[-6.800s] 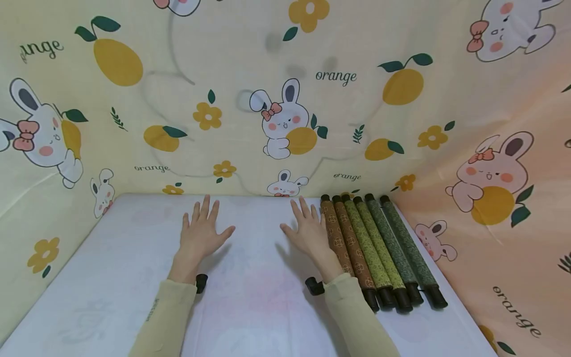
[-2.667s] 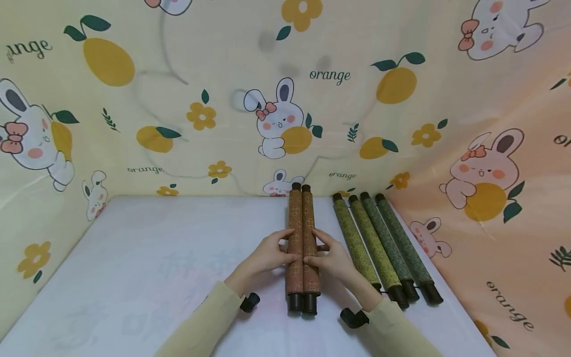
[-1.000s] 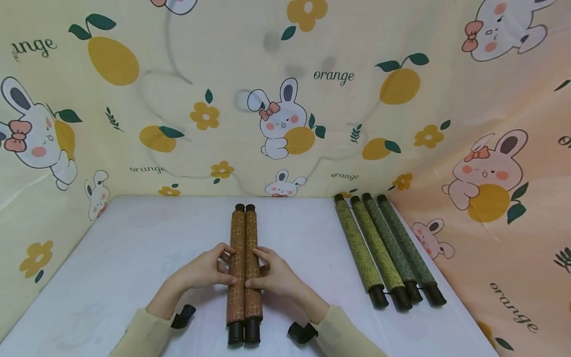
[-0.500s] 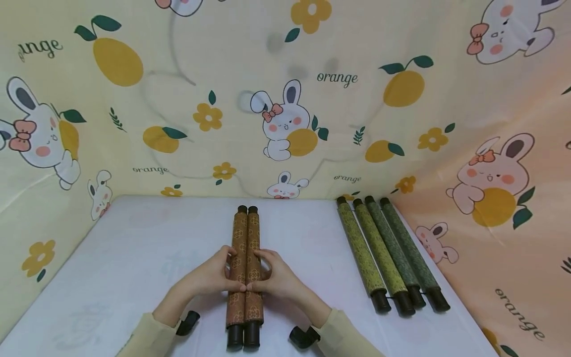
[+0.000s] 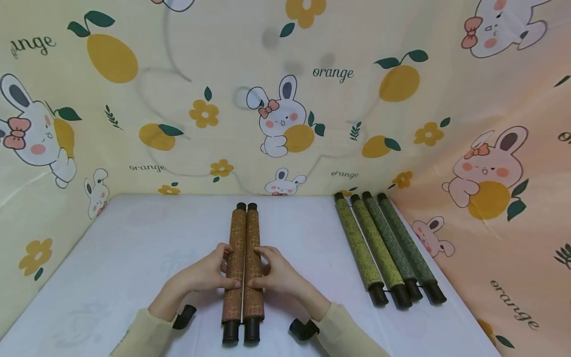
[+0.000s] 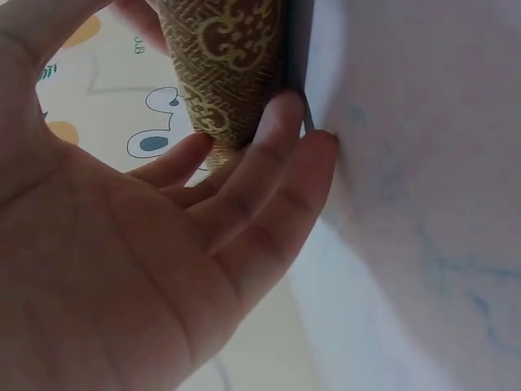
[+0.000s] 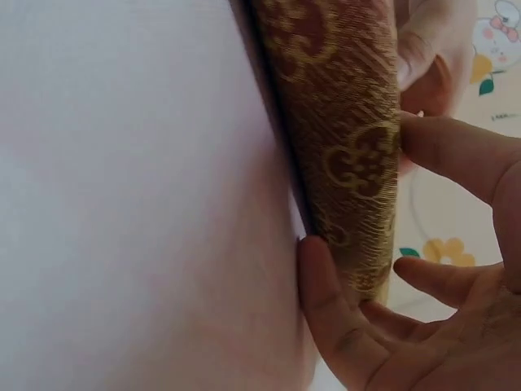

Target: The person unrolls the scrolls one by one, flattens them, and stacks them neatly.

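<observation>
Two brown scrolls [image 5: 243, 265] are gripped mid-length on the bench [image 5: 134, 248]. Left hand [image 5: 202, 272] is curled round one, right hand [image 5: 276, 275] round the other.

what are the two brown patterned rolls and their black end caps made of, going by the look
Two brown patterned rolls: seemingly woven brocade fabric, faintly glossy; the right wrist view shows fine ribbed weave with golden medallions. Black end caps: smooth, slightly shiny, perhaps plastic or lacquered wood; cannot tell which.
</observation>
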Demonstrator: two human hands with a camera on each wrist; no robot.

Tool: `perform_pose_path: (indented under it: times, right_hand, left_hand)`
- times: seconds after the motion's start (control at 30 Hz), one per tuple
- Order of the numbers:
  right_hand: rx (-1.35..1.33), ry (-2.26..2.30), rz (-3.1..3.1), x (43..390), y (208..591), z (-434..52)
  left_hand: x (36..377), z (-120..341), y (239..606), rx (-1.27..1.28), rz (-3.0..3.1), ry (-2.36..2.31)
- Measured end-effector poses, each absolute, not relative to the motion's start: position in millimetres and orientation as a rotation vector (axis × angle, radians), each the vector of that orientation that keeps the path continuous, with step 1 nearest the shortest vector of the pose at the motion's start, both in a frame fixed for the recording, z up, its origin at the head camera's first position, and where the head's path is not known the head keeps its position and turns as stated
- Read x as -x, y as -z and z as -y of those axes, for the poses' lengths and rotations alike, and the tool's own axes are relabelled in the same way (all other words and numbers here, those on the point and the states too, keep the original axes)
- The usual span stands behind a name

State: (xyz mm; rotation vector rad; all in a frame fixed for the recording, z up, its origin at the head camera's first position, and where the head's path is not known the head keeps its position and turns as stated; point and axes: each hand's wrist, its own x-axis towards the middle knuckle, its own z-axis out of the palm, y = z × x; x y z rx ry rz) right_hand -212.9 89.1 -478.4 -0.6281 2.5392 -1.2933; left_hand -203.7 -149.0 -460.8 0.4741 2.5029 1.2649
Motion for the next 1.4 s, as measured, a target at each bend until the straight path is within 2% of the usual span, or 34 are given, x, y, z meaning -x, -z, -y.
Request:
perform_pose_path:
  times: [0.17,0.57,0.8,1.4]
  right_hand:
    - [0.687,1.296,-2.485,217.3,473.7,-94.3]
    - [0.856,1.194,-2.387,225.3,462.4,-111.8]
    - [0.912,1.111,-2.358,229.7,460.9,-118.9]
    - [0.775,1.109,-2.505,232.5,462.2,-129.4]
  left_hand:
    - [202.7,154.2,457.9,-0.490,-2.569,-1.180]
    - [211.3,173.1,453.8,-0.728,-2.570,-1.049]
    - [210.2,177.7,452.1,-0.739,-2.608,-0.951]
    - [213.2,172.0,453.8,-0.698,-2.713,-0.959]
